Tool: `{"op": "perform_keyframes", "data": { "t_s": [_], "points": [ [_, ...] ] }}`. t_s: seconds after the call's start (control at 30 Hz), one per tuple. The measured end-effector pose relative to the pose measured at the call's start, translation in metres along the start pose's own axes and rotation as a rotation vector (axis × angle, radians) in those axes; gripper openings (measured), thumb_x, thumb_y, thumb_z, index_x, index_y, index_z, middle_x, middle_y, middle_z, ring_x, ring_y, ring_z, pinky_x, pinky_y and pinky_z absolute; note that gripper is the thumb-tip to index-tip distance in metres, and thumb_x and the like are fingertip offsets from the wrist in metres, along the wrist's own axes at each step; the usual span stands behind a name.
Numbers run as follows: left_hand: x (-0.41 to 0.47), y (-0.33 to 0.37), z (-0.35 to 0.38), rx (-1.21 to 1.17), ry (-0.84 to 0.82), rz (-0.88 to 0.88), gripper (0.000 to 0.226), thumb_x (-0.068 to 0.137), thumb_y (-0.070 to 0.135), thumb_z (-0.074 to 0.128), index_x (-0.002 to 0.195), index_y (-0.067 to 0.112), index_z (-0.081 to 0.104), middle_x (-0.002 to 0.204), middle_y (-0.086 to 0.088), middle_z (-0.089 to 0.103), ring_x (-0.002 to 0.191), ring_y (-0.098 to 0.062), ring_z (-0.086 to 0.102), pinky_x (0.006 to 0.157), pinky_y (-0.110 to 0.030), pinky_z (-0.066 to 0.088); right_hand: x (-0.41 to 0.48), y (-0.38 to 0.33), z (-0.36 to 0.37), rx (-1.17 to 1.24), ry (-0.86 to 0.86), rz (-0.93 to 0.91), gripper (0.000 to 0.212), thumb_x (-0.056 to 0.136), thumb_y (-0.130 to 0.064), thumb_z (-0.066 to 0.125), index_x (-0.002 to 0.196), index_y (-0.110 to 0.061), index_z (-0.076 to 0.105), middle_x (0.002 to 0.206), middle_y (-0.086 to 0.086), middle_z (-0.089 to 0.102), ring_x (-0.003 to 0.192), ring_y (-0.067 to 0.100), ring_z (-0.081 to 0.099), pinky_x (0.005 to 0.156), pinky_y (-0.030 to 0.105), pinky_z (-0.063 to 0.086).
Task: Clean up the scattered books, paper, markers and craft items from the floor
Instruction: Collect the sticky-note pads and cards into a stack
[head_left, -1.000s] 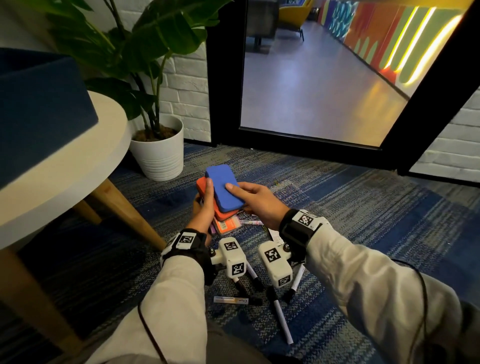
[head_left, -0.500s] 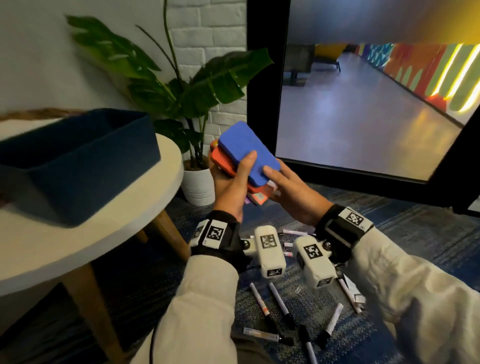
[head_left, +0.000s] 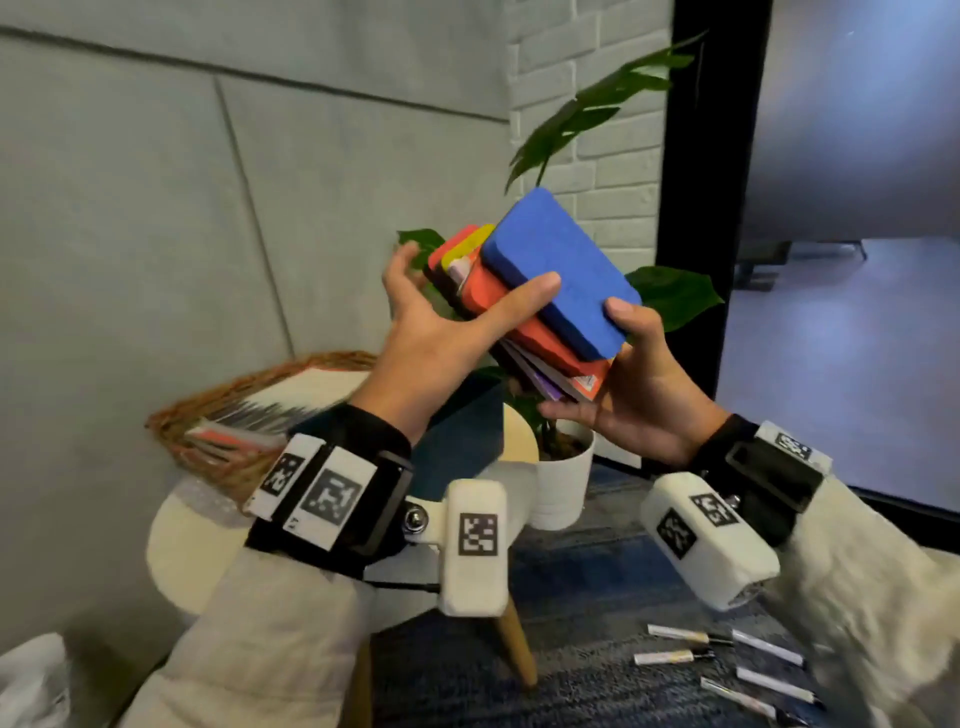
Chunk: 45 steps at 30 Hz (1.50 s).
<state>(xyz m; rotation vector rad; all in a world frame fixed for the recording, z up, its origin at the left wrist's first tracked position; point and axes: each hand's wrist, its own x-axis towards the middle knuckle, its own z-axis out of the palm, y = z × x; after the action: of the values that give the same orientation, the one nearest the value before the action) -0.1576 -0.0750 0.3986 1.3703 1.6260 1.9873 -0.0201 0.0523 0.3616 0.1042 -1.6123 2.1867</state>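
A: We have the stack (head_left: 540, 306) up in the air, above the round white table (head_left: 179, 540). The blue pad (head_left: 558, 270) lies on top, an orange one under it, then thinner coloured pieces, all tilted and fanned out at the far end.

B: Our left hand (head_left: 431, 338) is closed on the near left side of the stack, thumb pressed on the blue pad, fingers behind. Our right hand (head_left: 628, 384) cups it from below at the lower end, thumb on the blue pad's corner. Both hands are closed on the same bundle.

A: So we should keep it squeezed from both sides. The thin pieces underneath look ready to slide out, since the stack slopes down towards the right hand.

B: Level it first, we think, then carry it left over the table towards the wicker basket (head_left: 218, 421), which sits at the table's far left and already holds flat printed things. Behind our left wrist there's a dark blue box (head_left: 462, 436) on the table too; we cannot tell which one suits these pads.

A: What is in our way?

B: The plant (head_left: 613, 109) in its white pot (head_left: 563, 483), just right of the table and right behind the stack. Its leaves are close to the top edge.

A: And the markers (head_left: 727, 660) lie on the carpet, right of the table leg, not yet gathered.
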Motion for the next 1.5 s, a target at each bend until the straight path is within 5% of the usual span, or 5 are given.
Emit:
{"op": "perform_keyframes", "data": {
  "t_s": [0.43, 0.77, 0.97, 1.3, 1.5],
  "points": [
    [-0.015, -0.039, -0.121, 0.744, -0.093, -0.027, 0.132, 0.050, 0.087, 0.071, 0.145, 0.057, -0.016, 0.157, 0.007, 0.030, 0.142, -0.015, 0.036, 0.117, -0.044, 0.033, 0.151, -0.009, 0.017, -0.676, -0.309, 0.619, 0.079, 0.040, -0.073, 0.082, 0.091, -0.013, 0.079, 0.091, 0.013, 0.074, 0.079, 0.025, 0.071, 0.058, 0.023, 0.054],
    [-0.016, -0.066, -0.146, 0.694, -0.147, -0.029, 0.130, 0.057, 0.060, 0.087, 0.151, 0.052, -0.003, 0.154, 0.014, 0.027, 0.137, -0.008, 0.033, 0.112, -0.037, 0.034, 0.202, 0.027, 0.022, -0.877, -0.331, 0.999, 0.094, 0.049, -0.069, 0.081, 0.116, -0.005, 0.067, 0.116, 0.017, 0.070, 0.098, 0.024, 0.069, 0.093, 0.033, 0.053],
    [-0.013, -0.089, -0.145, 0.695, -0.209, -0.080, 0.066, 0.086, 0.032, 0.072, 0.143, 0.045, 0.042, 0.140, 0.000, 0.034, 0.128, -0.022, 0.045, 0.113, -0.040, 0.038, 0.206, 0.051, 0.025, -0.784, -0.218, 0.963, 0.063, 0.091, -0.059, 0.047, 0.122, -0.006, 0.059, 0.102, 0.013, 0.073, 0.086, 0.022, 0.071, 0.072, 0.030, 0.059],
    [-0.004, -0.090, -0.145, 0.869, -0.215, -0.135, 0.060, 0.094, 0.042, 0.059, 0.147, 0.045, 0.030, 0.147, -0.001, 0.028, 0.131, -0.028, 0.039, 0.113, -0.047, 0.036, 0.200, 0.052, 0.043, -0.917, -0.094, 0.923, 0.084, 0.092, -0.072, 0.033, 0.141, -0.005, 0.047, 0.138, 0.019, 0.056, 0.117, 0.031, 0.057, 0.108, 0.045, 0.044],
    [-0.002, -0.076, -0.140, 0.869, -0.172, -0.028, 0.074, 0.081, 0.054, 0.070, 0.145, 0.033, 0.039, 0.143, -0.001, 0.043, 0.130, -0.021, 0.045, 0.111, -0.048, 0.039, 0.190, 0.018, 0.040, -1.195, -0.020, 0.775, 0.074, 0.091, -0.072, 0.036, 0.139, -0.018, 0.049, 0.124, 0.014, 0.061, 0.106, 0.032, 0.063, 0.096, 0.047, 0.052]
  ]
}}
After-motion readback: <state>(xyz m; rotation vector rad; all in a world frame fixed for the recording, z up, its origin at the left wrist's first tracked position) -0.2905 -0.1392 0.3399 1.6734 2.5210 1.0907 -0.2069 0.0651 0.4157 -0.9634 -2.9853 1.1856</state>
